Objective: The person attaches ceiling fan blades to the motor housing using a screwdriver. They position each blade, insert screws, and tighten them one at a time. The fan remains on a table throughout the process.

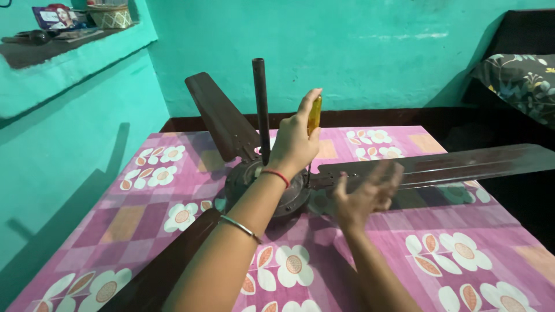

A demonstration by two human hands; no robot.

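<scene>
Left hand (295,141) raised, its grip closed — right hand (367,196) blurred, fingers loosely spread, palm down.

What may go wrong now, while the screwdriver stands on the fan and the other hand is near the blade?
1. The left hand holds the yellow screwdriver upright at the blade's root on the motor housing; its tip might slip.
2. The right hand is blurred, close beside that tip, so a slip might hit it.
3. The long blade reaches past the table edge; a bump might turn the fan.
</scene>
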